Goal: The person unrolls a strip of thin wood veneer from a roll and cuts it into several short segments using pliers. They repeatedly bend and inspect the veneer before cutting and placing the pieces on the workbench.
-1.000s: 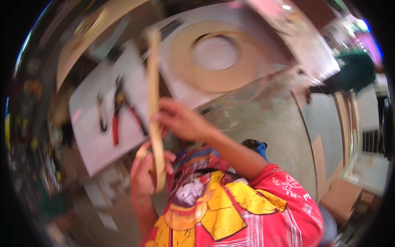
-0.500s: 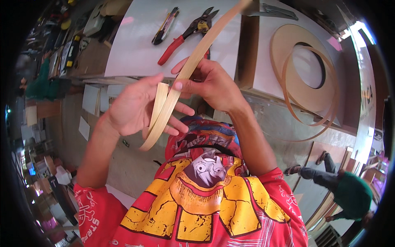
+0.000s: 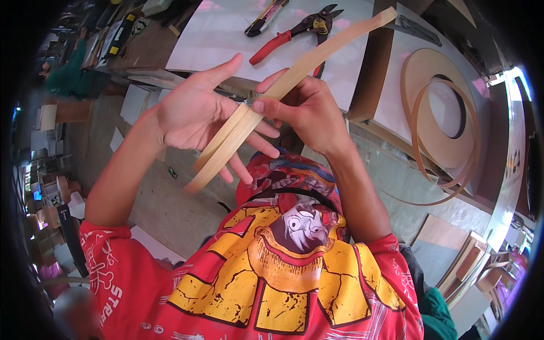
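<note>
My right hand (image 3: pixel 309 116) pinches a pale wooden strip (image 3: pixel 321 52) between thumb and fingers; the strip runs up to the right and doubles back in a loop below. My left hand (image 3: pixel 201 107) is turned palm up with its fingers spread, the looped part lying across its fingers. Beyond my hands, red-handled snips (image 3: pixel 273 46) and a utility knife (image 3: pixel 264 18) lie on a white board (image 3: pixel 204 39). A flat coil of wood-coloured banding (image 3: pixel 416 85) rests at the right, a loose loop (image 3: pixel 468 170) hanging from it.
A co-worker in green (image 3: pixel 71 76) is at the upper left; another green-clothed person (image 3: pixel 436 314) is low at the right, behind me. Sheet offcuts (image 3: pixel 447 241) are stacked at the right. Tools (image 3: pixel 122 37) lie on a brown bench at the upper left. Concrete floor (image 3: pixel 170 198) shows below.
The bench has shifted rightward in view. My left hand has spread its fingers under the looped strip. The co-worker at the right has moved lower, mostly behind my shirt.
</note>
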The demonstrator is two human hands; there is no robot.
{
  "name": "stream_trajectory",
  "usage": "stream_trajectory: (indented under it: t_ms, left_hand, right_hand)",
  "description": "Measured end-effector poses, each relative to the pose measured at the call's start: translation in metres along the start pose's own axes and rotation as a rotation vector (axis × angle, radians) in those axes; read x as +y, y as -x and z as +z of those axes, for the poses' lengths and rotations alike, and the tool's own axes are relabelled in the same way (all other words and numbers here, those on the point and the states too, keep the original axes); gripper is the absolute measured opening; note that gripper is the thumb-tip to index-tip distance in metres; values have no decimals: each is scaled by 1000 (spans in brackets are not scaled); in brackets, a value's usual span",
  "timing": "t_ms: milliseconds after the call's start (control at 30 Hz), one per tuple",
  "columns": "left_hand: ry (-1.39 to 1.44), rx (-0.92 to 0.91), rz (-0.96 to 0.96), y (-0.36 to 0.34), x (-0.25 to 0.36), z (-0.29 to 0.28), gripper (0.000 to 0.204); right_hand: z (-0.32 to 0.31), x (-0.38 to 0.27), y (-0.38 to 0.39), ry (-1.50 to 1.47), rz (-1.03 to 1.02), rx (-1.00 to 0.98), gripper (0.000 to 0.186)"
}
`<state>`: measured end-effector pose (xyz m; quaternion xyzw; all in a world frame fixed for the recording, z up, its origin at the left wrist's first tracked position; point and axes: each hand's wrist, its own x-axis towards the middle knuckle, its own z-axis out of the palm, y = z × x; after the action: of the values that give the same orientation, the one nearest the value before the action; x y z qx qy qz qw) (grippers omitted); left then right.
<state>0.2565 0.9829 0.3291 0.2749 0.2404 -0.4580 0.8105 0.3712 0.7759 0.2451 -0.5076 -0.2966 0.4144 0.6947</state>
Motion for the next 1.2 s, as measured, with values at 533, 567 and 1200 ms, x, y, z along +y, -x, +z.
stream_trajectory:
  t_ms: [533, 567, 1200]
  left_hand:
    - [-296, 147, 78, -30, 6, -31, 97]
    - [-405, 187, 153, -34, 3, -31, 85]
    - [-856, 1077, 1009, -161, -70, 38, 26]
  right_hand:
    - [0, 20, 0, 49, 11, 184, 22]
    - [-3, 20, 2, 122, 3, 200, 22]
    - [-6, 92, 110, -212, -199, 469, 22]
